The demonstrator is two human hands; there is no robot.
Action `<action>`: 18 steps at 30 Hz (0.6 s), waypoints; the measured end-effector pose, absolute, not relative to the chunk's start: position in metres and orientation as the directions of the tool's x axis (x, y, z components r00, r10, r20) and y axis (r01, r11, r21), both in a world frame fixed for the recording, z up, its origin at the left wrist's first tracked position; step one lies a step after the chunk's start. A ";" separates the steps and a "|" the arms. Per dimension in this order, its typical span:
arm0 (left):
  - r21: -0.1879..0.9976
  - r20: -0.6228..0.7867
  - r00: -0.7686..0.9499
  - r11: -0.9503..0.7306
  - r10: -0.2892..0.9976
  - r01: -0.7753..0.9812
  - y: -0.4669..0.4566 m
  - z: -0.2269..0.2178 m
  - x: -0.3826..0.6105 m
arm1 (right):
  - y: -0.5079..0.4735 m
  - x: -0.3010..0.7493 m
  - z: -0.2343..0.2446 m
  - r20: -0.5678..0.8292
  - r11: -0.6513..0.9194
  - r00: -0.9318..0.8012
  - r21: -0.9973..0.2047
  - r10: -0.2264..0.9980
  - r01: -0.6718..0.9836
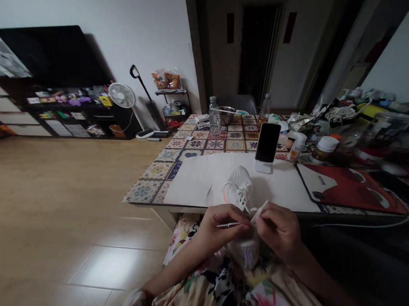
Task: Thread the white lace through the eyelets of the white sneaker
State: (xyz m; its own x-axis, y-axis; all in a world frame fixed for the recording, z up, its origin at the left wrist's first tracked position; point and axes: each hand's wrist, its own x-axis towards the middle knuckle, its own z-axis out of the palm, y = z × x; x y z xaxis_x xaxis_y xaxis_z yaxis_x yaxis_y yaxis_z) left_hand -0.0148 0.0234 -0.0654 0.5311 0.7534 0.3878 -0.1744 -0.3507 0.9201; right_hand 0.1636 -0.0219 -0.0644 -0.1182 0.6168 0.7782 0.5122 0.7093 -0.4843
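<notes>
Left hand (pixel 223 221), nearly closed, pinched white shoelaces (pixel 262 208), right hand (pixel 280 225), likewise curled, pinched them just beside, white sneaker (pixel 239 181) sat below, smartphone (pixel 268 143) stood beyond

Cream floral garment (pixel 194 290), pink blossoms (pixel 274 300)

Laces (pixel 262 208) in left grip (pixel 225 221), right grip (pixel 279 226)

The table (pixel 143 191) (tile-patterned) carries a white sheet (pixel 192 178), a bowl (pixel 227 118) — and a clear bottle (pixel 214 121)
</notes>
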 end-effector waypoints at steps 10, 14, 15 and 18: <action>0.828 0.559 0.390 -0.522 0.732 -0.205 0.025 -0.059 -0.016 | -0.019 0.164 -0.063 0.733 0.750 -0.278 -0.453 0.621 0.482; 0.882 0.468 0.433 -0.432 0.770 -0.185 0.023 -0.058 -0.016 | -0.015 0.162 -0.065 0.764 0.769 -0.272 -0.417 0.586 0.485; 0.906 0.423 0.438 -0.380 0.794 -0.185 0.022 -0.058 -0.015 | -0.014 0.162 -0.066 0.781 0.773 -0.266 -0.389 0.565 0.502; 0.954 0.295 0.438 -0.235 0.849 -0.187 0.021 -0.059 -0.014 | -0.014 0.163 -0.069 0.828 0.776 -0.285 -0.254 0.483 0.578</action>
